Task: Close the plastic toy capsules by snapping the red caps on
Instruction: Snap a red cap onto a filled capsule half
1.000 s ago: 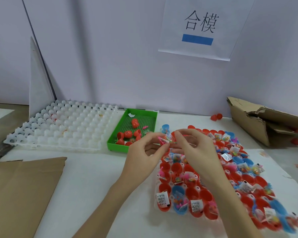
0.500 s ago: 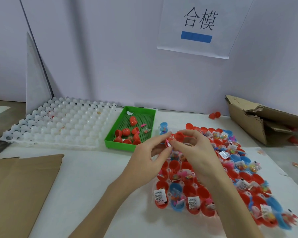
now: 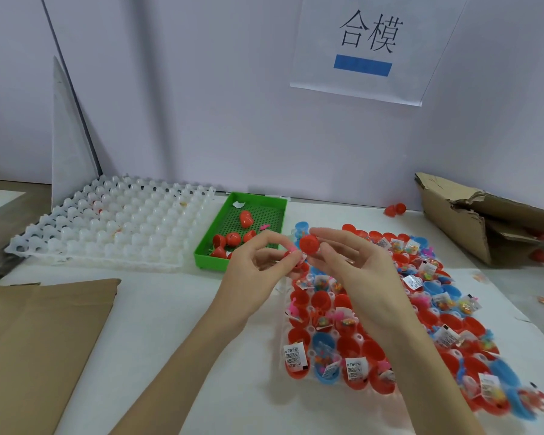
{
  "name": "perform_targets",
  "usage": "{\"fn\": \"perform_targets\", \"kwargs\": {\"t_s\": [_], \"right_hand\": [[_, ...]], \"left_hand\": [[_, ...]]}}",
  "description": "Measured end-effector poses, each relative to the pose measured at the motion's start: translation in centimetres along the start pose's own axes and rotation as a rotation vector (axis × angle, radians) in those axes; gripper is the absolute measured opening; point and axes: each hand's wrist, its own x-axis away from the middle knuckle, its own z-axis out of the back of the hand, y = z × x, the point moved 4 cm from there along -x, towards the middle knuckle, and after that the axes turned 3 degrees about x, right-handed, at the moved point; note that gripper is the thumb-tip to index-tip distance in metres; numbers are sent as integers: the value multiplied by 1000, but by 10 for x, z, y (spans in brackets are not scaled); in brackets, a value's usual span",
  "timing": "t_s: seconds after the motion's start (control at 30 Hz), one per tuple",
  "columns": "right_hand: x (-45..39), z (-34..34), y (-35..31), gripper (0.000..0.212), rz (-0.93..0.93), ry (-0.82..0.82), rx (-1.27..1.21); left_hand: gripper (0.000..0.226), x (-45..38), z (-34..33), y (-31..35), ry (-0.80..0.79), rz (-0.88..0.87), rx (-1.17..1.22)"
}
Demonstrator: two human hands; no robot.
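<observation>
A white empty cell tray [image 3: 107, 224] sits at left centre of the frame. A flat brown cardboard sheet [image 3: 35, 343] fills the lower left. A torn cardboard box [image 3: 471, 221] lies at right. A paper sign [image 3: 368, 48] with a blue bar hangs on the wall, upper right.

cap in my right hand [image 3: 363, 271]: plain red cap [image 3: 309, 244]
capsule halves [image 3: 352, 342]: red and blue, white printed labels
small tray [image 3: 206, 249]: bright green, dotted mesh floor
cell tray [image 3: 107, 227]: translucent white
wall sign [image 3: 363, 48]: white, black characters, blue bar
counter [image 3: 176, 312]: white
</observation>
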Motion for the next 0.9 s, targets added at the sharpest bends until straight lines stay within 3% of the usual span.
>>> {"fn": "perform_targets", "kwargs": {"t_s": [0.17,0.4,0.67,0.9], "right_hand": [[0,-3,-4,20,57,-31,50],[0,-10,2,30,97,-70,161],[-2,-6,3,27,151,-56,172],[0,-14,0,28,219,-92,194]], "left_hand": [[8,2,1,1,-7,74,85],[14,0,7,5,57,-41,-100],[14,1,5,9,9,-76,-79],[9,3,6,5,83,-60,-37]]}}
